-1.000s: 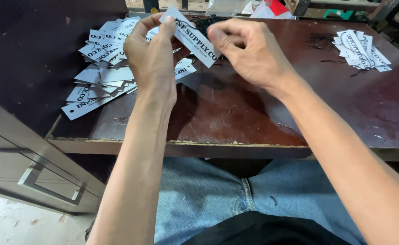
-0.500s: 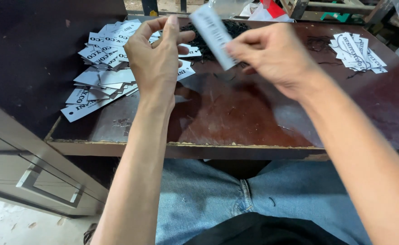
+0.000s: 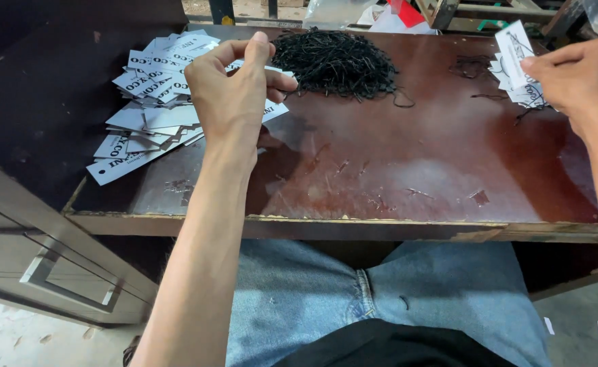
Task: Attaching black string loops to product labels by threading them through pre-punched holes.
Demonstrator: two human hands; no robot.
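Head view, left hand [image 3: 234, 92] fingers pinched above card pile [image 3: 152, 102], right hand [image 3: 577, 78] gripping white tag [image 3: 513, 44]

I note the desk [image 3: 394, 170] is wood with a dark red-brown varnish, glossy and reflective at its centre, scratched and chipped toward the near edge, where the finish flakes off to pale bare wood. The tags [image 3: 150, 109] heaped at the far left corner look like thin matt white card, smooth and printed in black. The tag [image 3: 513, 46] pinched in the fingers of my right hand [image 3: 577, 78] is the same card. The strings [image 3: 336, 62] piled at the far edge are black, matt, fibrous cord. The drawer handle [image 3: 67, 285] appears to be brushed metal.
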